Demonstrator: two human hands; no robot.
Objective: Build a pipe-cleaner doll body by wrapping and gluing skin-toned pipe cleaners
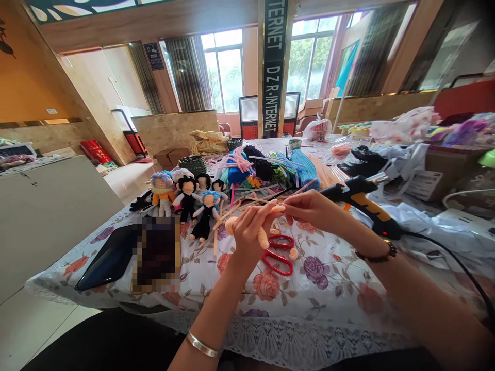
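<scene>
My left hand [251,226] is closed around a peach fuzzy doll part [263,238], which looks made of pipe cleaner. One rounded end shows at the left of the fingers and a limb-like piece hangs below. My right hand [309,208] pinches the part's far right end, with the fingertips of both hands close together. Under the hands lie red-handled scissors [280,262], their blades hidden. A small peach piece [293,253] rests by the handles. Right of my right hand stands a black and yellow glue gun [363,203], with a small red light on its handle.
Several finished dolls [187,198] sit at the left. Behind them are a dark green basket [192,165] and a heap of coloured pipe cleaners [247,167]. A dark tablet-like slab [106,255] lies front left. The glue gun's black cable [452,250] runs right, near white plastic bags [429,216].
</scene>
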